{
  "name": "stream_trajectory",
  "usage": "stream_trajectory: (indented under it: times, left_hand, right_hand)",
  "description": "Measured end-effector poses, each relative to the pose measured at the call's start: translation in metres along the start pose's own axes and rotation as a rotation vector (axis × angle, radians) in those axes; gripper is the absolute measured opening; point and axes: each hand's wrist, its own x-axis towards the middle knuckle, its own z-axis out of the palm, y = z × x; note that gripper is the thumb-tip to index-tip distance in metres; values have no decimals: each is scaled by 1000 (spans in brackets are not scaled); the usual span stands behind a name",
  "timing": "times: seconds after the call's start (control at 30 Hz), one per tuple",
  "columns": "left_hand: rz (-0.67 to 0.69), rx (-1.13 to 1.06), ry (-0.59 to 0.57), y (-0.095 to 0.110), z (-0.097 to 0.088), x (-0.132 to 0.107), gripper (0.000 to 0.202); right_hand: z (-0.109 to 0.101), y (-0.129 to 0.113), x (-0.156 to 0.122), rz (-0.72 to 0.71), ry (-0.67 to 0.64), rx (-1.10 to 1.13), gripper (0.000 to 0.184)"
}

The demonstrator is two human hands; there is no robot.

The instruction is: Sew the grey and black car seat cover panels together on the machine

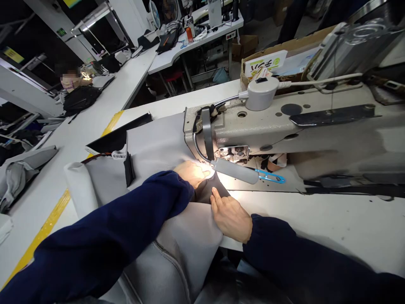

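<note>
Under the head of a sewing machine [218, 131] lies a large piece of light grey fabric [155, 137], with a dark fabric panel [207, 188] at the lit sewing spot. Close to the needle area, my left hand [191, 173] rests on the fabric, a finger stretched toward the bright spot; glare hides detail there. My right hand [232, 215] lies on the edge of the dark panel, its forefinger extended and nothing gripped. More grey fabric [190, 240] hangs over the table edge toward me, showing a stitched seam.
A grey lamp head [237, 170] on a bendy neck shines beside the needle. A blue thread snipper [270, 176] lies right of it. Behind the machine stands a cardboard box [243, 74]. Yellow tape [52, 217] crosses the white table. A person [71, 80] sits far left.
</note>
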Motion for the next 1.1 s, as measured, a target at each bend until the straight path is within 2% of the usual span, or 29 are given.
stream_trajectory:
  times: [0.23, 0.43, 0.8, 1.1]
  left_hand:
    - [-18, -19, -26, 6, -8, 0, 30]
    - [-36, -21, -67, 14, -6, 3, 25]
    - [-70, -36, -74, 23, -3, 7, 24]
    - [-106, -120, 40, 31, 4, 15, 21]
  right_hand:
    - [-6, 1, 9, -18, -138, 14, 44]
    - [-10, 4, 19, -17, -218, -2, 47]
    - [-2, 8, 24, 34, -168, 62, 46]
    - [9, 20, 29, 77, -107, 48, 43]
